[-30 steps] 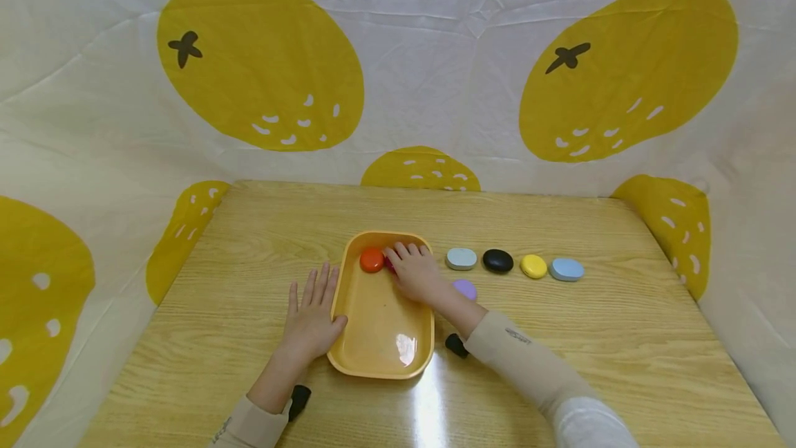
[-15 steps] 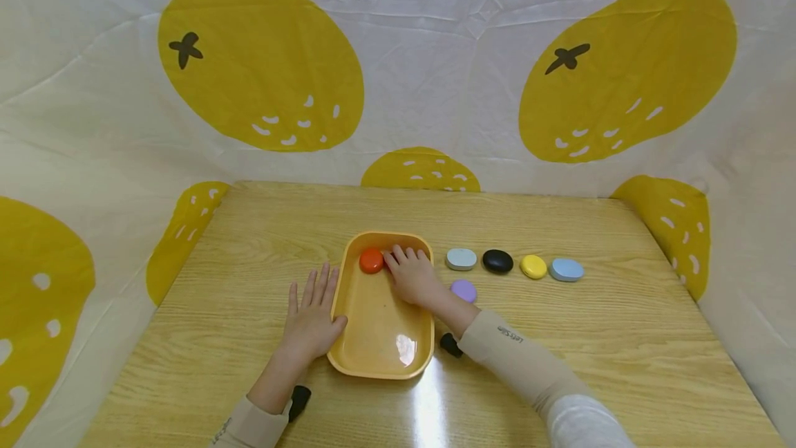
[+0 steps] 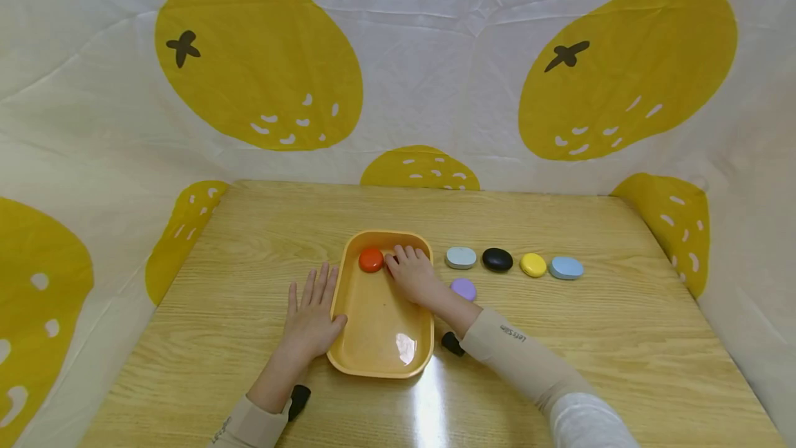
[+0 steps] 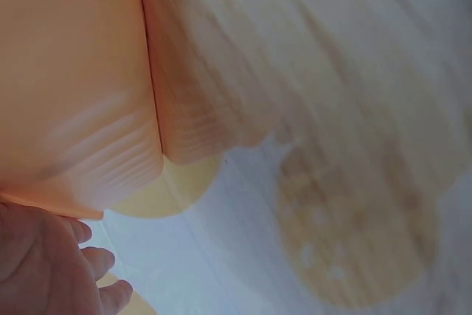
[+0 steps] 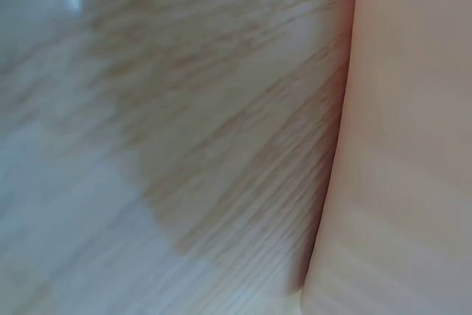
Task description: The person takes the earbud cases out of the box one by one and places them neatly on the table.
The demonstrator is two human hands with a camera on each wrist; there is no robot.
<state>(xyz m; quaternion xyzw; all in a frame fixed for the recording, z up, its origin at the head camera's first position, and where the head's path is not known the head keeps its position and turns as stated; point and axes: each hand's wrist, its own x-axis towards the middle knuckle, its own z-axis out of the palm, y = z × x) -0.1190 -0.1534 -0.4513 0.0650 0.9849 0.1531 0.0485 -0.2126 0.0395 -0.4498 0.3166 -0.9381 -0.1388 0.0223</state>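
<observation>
R hand in far R corner of tray, fingers bent — can't tell if gripping; round red-orange disc just L of fingertips, R hand nearer — L hand at L wall, fingers straight.

Matching beige cuffs, tiny dark lettering on each, whitish sleeve above the right one, plus a stubby black bit poking out beside both.

Head view: the right hand covers most of a dark red piece; its grip cannot be determined. The bottom edge crops the left sleeve. Left wrist view: frame edges crop the tray and left hand. Right wrist view: the table is blurred.
</observation>
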